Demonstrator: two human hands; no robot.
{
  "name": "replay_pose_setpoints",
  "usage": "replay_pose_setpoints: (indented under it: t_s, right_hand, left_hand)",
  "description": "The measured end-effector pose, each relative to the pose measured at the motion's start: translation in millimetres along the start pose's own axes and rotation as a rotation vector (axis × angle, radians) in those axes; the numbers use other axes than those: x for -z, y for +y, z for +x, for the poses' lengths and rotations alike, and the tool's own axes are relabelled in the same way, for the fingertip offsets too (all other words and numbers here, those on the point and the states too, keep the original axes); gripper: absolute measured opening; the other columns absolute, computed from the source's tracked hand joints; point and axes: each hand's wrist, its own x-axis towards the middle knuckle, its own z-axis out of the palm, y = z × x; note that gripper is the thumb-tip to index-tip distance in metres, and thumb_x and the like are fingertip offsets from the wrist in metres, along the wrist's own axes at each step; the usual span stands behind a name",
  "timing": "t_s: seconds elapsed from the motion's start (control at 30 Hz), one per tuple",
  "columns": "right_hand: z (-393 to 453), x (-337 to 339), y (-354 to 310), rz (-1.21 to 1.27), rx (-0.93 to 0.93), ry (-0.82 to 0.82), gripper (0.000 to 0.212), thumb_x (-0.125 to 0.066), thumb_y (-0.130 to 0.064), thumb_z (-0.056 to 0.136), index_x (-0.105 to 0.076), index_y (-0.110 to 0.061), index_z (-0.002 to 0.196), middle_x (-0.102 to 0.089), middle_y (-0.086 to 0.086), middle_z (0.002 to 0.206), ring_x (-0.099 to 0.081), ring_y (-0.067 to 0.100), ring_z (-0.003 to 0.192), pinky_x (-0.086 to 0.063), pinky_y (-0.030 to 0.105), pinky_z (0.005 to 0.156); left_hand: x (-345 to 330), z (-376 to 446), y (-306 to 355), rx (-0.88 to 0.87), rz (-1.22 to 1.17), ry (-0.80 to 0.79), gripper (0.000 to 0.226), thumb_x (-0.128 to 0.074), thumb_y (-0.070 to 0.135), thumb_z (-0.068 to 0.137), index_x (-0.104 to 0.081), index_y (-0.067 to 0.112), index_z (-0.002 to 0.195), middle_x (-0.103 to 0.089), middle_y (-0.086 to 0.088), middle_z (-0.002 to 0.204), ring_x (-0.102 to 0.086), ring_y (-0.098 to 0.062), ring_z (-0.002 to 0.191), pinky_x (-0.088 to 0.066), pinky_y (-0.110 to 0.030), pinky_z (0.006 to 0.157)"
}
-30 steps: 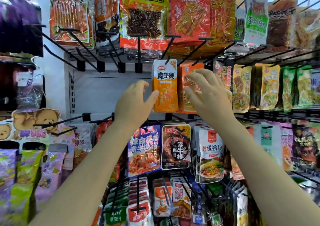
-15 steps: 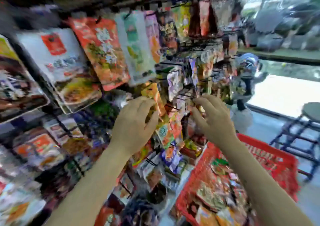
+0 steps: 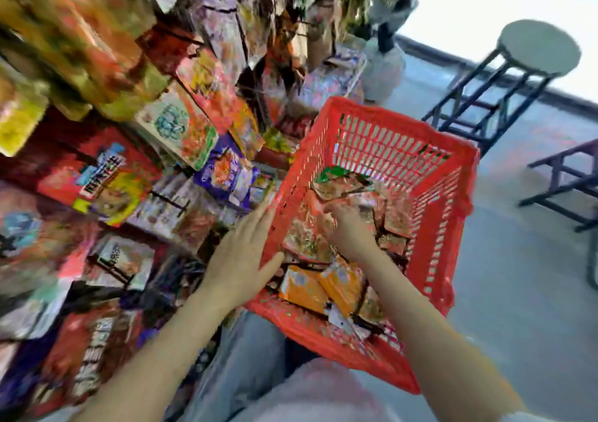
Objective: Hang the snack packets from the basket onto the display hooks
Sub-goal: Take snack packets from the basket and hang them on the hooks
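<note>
While the whole view smears with motion blur, the right hand [image 3: 351,230] reaches down among the snack packets [image 3: 323,284] in the red basket [image 3: 382,136].

Its fingers dip into the pile and are partly hidden by wrappers, so whether they pinch a packet or only touch it cannot be told. Just left of it, the left hand [image 3: 241,263] lies flat with straight fingers against the basket's left rim, holding nothing. Orange and reddish packets fill the basket floor; their print is too blurred to read. On the left, the display rack [image 3: 181,123] is crowded with hanging packets, its hooks lost in the smear. Beyond the basket stands a round stool [image 3: 537,47] on the grey floor, and a second frame is cut off at the right edge.
</note>
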Motion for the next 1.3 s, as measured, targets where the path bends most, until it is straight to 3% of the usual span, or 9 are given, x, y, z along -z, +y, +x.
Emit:
replay_pose_setpoints:
  t_s: [0.07, 0.2, 0.33, 0.5, 0.67, 0.8, 0.93, 1.13, 1.3]
  right_hand:
    - [9, -15, 6, 0.023, -0.099, -0.028, 0.040, -0.066, -0.035, 0.093, -0.058, -0.004, 0.117, -0.058, 0.020, 0.114, -0.056, 0.042, 0.108, -0.047, 0.046, 0.085]
    - [12, -22, 2, -0.027, -0.276, -0.096, 0.081, -0.062, -0.040, 0.098, -0.022, 0.001, 0.155, -0.024, 0.023, 0.159, -0.023, 0.039, 0.147, -0.024, 0.043, 0.120]
    - [13, -35, 7, 0.006, -0.198, -0.046, 0.060, -0.066, -0.047, 0.094, -0.049, -0.019, 0.144, -0.022, 0.016, 0.162, -0.018, 0.036, 0.147, -0.024, 0.046, 0.118]
    - [10, -42, 12, 0.093, -0.242, -0.033, 0.064, -0.069, -0.052, 0.089, -0.047, -0.038, 0.148, -0.001, 0.012, 0.168, 0.008, 0.035, 0.153, -0.008, 0.054, 0.122]
    - [13, -39, 6, 0.304, -0.192, 0.026, 0.079, -0.078, -0.030, 0.088, -0.036, -0.018, 0.154, -0.006, 0.013, 0.166, -0.012, 0.031, 0.153, -0.027, 0.051, 0.121]
    - [12, -37, 10, 0.164, -0.288, 0.069, 0.101, -0.078, -0.053, 0.081, -0.027, -0.008, 0.155, -0.017, 0.019, 0.162, -0.014, 0.034, 0.151, -0.022, 0.052, 0.122]
    - [4, -40, 16, 0.027, -0.360, -0.063, 0.122, -0.068, -0.070, 0.078, -0.005, -0.005, 0.160, -0.004, 0.018, 0.167, -0.002, 0.034, 0.154, -0.008, 0.047, 0.125]
    - [16, -38, 10, 0.174, -0.376, -0.007, 0.109, -0.082, -0.051, 0.077, -0.021, -0.006, 0.156, -0.025, 0.021, 0.156, -0.019, 0.035, 0.146, -0.025, 0.046, 0.118]
    - [19, -37, 4, 0.067, -0.483, -0.048, 0.134, -0.072, -0.079, 0.065, -0.013, 0.001, 0.155, -0.021, 0.024, 0.156, -0.018, 0.041, 0.147, -0.023, 0.053, 0.118]
  left_hand:
    - [-6, -2, -4, 0.011, -0.009, -0.014, 0.080, -0.038, 0.054, 0.093, -0.019, 0.016, 0.161, -0.020, -0.005, 0.167, -0.031, -0.029, 0.150, -0.036, -0.048, 0.118]
    - [-6, 0, -1, 0.076, -0.027, -0.064, 0.078, -0.040, 0.051, 0.101, 0.002, 0.027, 0.162, 0.000, 0.006, 0.169, -0.011, -0.021, 0.155, -0.023, -0.045, 0.121]
    - [-3, 10, 6, 0.096, -0.019, -0.069, 0.078, -0.042, 0.049, 0.101, -0.001, 0.026, 0.162, -0.009, -0.001, 0.167, -0.015, -0.023, 0.153, -0.029, -0.047, 0.118]
    - [-6, 12, 5, 0.115, -0.018, -0.099, 0.078, -0.038, 0.050, 0.100, 0.005, 0.029, 0.162, -0.004, 0.002, 0.168, -0.012, -0.022, 0.153, -0.029, -0.045, 0.118]
    - [-6, 12, 4, 0.116, -0.031, -0.083, 0.076, -0.044, 0.047, 0.100, -0.007, 0.026, 0.163, -0.016, -0.001, 0.166, -0.022, -0.028, 0.151, -0.034, -0.049, 0.115]
    - [-6, 13, 6, 0.107, -0.034, -0.038, 0.069, -0.044, 0.044, 0.101, -0.020, 0.021, 0.161, -0.028, -0.005, 0.159, -0.029, -0.026, 0.143, -0.042, -0.050, 0.107]
    - [-8, 13, 5, 0.096, -0.046, -0.032, 0.068, -0.046, 0.043, 0.101, -0.023, 0.018, 0.160, -0.031, -0.005, 0.158, -0.033, -0.028, 0.141, -0.045, -0.050, 0.103]
    - [-8, 13, 4, 0.098, -0.079, -0.026, 0.071, -0.054, 0.038, 0.100, -0.022, 0.019, 0.161, -0.028, -0.005, 0.161, -0.030, -0.027, 0.143, -0.042, -0.049, 0.106]
    - [-8, 12, 3, 0.091, -0.090, -0.017, 0.071, -0.042, 0.046, 0.097, -0.021, 0.022, 0.160, -0.028, -0.003, 0.160, -0.029, -0.023, 0.140, -0.043, -0.049, 0.104]
